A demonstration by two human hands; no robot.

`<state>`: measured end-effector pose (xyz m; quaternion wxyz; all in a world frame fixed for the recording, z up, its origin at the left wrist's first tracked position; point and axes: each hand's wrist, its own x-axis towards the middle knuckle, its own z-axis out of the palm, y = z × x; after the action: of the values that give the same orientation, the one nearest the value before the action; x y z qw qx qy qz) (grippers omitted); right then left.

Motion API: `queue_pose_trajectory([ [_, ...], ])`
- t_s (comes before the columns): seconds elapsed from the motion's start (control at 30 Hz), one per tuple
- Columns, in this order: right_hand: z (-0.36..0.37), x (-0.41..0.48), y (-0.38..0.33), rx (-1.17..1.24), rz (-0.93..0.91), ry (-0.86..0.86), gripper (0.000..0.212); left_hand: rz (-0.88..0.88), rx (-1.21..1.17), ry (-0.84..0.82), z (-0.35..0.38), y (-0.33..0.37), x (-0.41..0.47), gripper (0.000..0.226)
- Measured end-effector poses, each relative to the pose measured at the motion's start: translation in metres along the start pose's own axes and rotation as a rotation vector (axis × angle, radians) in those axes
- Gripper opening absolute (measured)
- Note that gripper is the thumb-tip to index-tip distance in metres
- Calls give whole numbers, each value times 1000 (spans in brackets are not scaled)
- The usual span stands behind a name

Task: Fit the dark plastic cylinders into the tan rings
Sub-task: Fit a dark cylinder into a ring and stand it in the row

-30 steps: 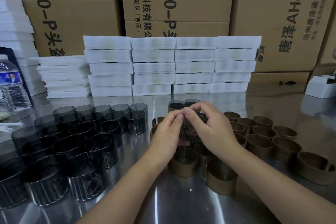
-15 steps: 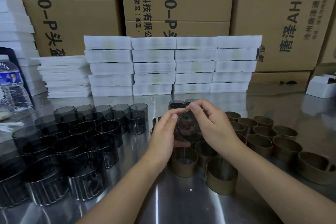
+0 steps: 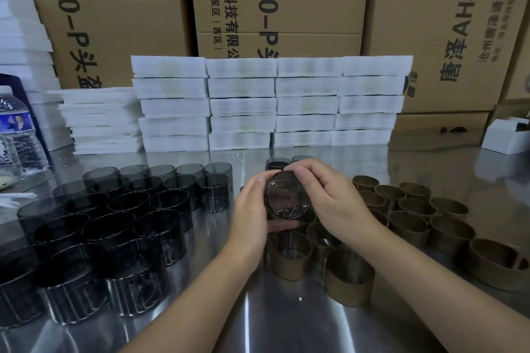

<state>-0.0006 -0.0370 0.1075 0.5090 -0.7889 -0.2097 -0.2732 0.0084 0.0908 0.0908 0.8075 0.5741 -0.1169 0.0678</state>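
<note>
The left hand (image 3: 251, 210) and right hand (image 3: 337, 202) clamp 1 dark cylinder (image 3: 286, 196) by its rim, tan rings (image 3: 410, 210) crowding its 3 o'clock, bare table (image 3: 272, 324) at 6 o'clock.

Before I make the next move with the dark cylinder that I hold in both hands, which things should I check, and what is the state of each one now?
1. Grip: the left hand and the right hand both hold the held cylinder: ok.
2. Held cylinder upright: not ok; it is tilted, with its mouth toward the camera.
3. A tan ring around the held cylinder: cannot tell; the hands cover its wall.
4. Empty tan rings standing at the right: ok.
5. Loose dark cylinders standing at the left: ok.
</note>
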Motion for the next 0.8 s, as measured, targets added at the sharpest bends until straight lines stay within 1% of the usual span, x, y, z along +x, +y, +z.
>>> queue_pose_trajectory([
  [0.2, 0, -1, 0, -23, 13, -70, 24, 4, 40, 63, -1, 1, 0, 38],
  [0.4, 2, -2, -1, 3, 14, -124, 30, 28, 53, 131, 0, 2, 1, 36],
  [0.8, 0, -3, -3, -33, 51, -205, 33, 15, 39, 149, 1, 3, -1, 37],
])
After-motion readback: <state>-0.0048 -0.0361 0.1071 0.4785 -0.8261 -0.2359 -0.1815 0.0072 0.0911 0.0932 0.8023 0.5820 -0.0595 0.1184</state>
